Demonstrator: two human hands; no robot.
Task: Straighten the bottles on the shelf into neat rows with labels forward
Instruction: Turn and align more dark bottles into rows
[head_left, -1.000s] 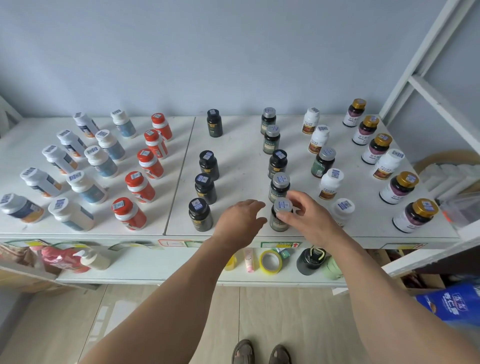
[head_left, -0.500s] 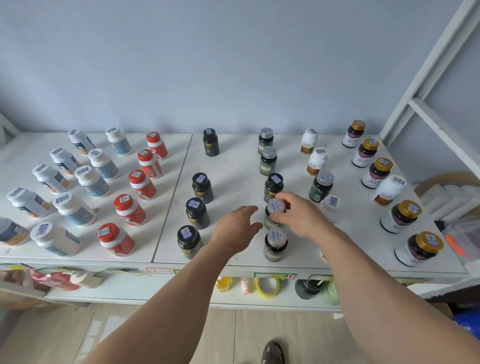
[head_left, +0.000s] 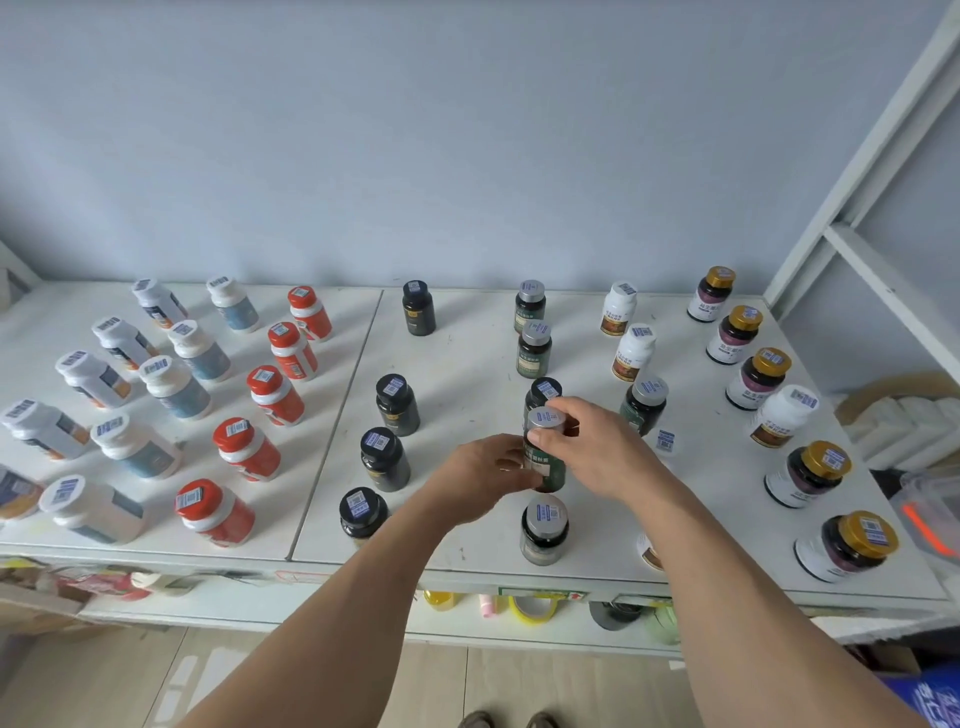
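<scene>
Just right of the frame's centre, both hands meet on one dark green bottle with a silver cap (head_left: 545, 447). The right hand (head_left: 602, 449) grasps it from the right, fingertips at the cap and neck; the left hand (head_left: 480, 475) curls its fingers round the lower body from the left. This bottle stands in a column of like bottles on the white shelf (head_left: 467, 364), behind a silver-capped bottle (head_left: 544, 530) near the front edge and in front of a black-capped one (head_left: 543, 389). Left of that column runs a line of black bottles (head_left: 385, 460). Red-capped bottles (head_left: 275, 395) and white-capped ones (head_left: 174, 387) fill the left half; gold-capped bottles (head_left: 808, 473) line the right edge.
</scene>
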